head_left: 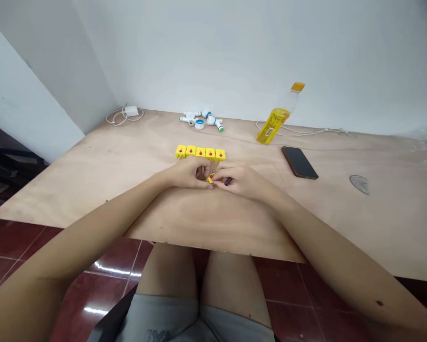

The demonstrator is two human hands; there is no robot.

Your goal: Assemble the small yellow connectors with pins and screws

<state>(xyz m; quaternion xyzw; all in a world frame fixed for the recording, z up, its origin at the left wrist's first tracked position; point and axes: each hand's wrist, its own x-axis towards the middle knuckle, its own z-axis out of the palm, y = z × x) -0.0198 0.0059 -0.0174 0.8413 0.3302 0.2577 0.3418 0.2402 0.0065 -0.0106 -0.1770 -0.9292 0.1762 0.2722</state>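
yellow piece (210,179) pinched at the counter (92,185).
my left hand (188,173) and right hand (244,181) gripped it, fingers (218,175) narrow; five yellow blocks (200,153) lay just beyond.

Yellow blocks (200,153) — red dots (200,153)

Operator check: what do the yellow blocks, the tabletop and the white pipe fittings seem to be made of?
The yellow blocks look like moulded plastic, with smooth, even colour and a slight gloss. The tabletop looks like bare plywood, with pale visible grain and a matte finish. The white pipe fittings seem to be smooth plastic, though they are too small to be sure.
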